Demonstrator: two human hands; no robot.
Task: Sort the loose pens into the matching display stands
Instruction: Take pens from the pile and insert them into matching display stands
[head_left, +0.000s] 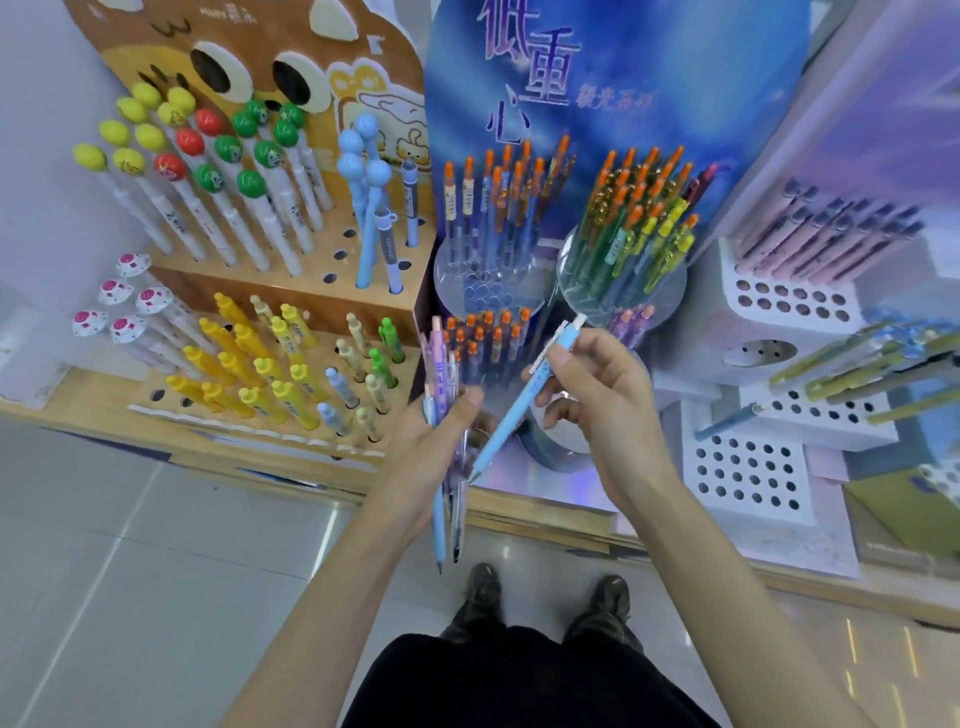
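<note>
A person stands before a row of pen displays, both hands raised over the edge of the tabletop (540, 512). The right hand (608, 395) pinches a single light blue pen (519, 400) between thumb and curled fingers (556, 410). The pen is tilted, its clicker end up toward the blue stand (675, 78) and its tip down and to the left, close beside the bundle of pens (441, 364) in the other hand (whether tip and bundle touch cannot be told). The left hand (426, 447) grips that bundle of purple and pale blue pens upright in a closed fist, tips pointing down past the wrist.

To the left, a brown cartoon-faced stand (234, 57) carries ball-topped pens in yellow, red, green and blue on its upper tier, with yellow, cream, green and blue pens on the lower tier. The blue stand at centre holds orange-capped pens in clear round holders. To the right, a white perforated stand (748, 473) bears pink and purple pens above and blurred olive and blue ones at the side. Below, dark shoes (483, 587) rest on a grey tiled floor (130, 545).
</note>
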